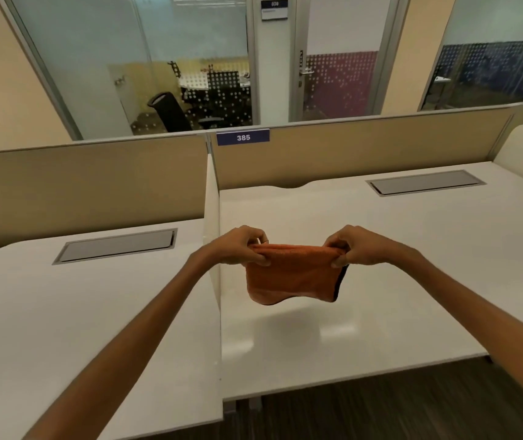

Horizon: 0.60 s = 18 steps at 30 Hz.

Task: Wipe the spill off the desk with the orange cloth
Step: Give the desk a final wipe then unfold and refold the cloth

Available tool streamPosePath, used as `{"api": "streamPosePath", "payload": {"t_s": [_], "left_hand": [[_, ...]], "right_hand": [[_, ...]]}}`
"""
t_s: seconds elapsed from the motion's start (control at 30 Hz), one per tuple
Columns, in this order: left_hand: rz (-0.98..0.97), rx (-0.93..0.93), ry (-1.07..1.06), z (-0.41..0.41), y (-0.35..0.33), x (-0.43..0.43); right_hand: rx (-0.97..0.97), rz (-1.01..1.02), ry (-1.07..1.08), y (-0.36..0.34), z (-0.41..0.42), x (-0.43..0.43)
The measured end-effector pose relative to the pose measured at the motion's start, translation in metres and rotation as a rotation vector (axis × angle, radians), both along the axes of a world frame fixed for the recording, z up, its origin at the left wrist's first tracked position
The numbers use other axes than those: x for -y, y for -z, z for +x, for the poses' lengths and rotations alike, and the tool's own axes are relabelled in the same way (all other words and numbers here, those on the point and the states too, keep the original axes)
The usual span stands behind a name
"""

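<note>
Orange cloth (291, 276) hangs in the air between two bare hands, above the white bench (396, 296) and clear of it, its soft shadow lying on the glossy top just below. The left grip (238, 247) pinches the cloth's upper left corner, fingers and thumb curled tight round the fabric. The right grip (356, 247) holds the upper right corner in the same way. The top edge is stretched nearly level between them while the rest droops, a dark trim showing down its right side. Both forearms reach in from the bottom of the view, the left one crossing over a thin white divider (212, 201) that stands along the bench's left side. Beyond that divider lies a second white bench (47, 328). Each top has a grey hatch set flush near its back edge, one on the right (425, 183) and one on the left (115, 246). A tan partition (364, 147) runs along the back and carries a blue label (243, 137) reading 385. Behind it are glass walls, a door (333, 42) and a black office chair (169, 112). Dark floor (380, 411) shows under the front edge.
</note>
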<state>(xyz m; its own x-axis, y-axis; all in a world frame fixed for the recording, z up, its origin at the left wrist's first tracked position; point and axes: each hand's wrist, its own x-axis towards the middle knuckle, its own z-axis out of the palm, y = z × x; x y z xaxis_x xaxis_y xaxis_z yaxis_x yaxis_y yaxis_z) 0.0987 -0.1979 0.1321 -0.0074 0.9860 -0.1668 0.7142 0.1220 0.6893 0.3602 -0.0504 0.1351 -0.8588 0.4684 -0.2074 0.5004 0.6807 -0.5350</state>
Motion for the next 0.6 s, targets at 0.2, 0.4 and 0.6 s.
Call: {"api": "streamPosePath", "payload": {"t_s": [0.2, 0.4, 0.6], "left_hand": [[-0.080, 0.020, 0.039, -0.014, 0.008, -0.002], [-0.375, -0.053, 0.063, -0.022, 0.023, -0.028], [-0.535, -0.062, -0.010, -0.046, 0.040, -0.075]], "right_hand": [[0.066, -0.050, -0.007, 0.021, 0.002, -0.011], [0.176, -0.291, -0.035, 0.031, -0.016, -0.040], [0.301, -0.388, -0.138, 0.047, -0.058, -0.092]]}}
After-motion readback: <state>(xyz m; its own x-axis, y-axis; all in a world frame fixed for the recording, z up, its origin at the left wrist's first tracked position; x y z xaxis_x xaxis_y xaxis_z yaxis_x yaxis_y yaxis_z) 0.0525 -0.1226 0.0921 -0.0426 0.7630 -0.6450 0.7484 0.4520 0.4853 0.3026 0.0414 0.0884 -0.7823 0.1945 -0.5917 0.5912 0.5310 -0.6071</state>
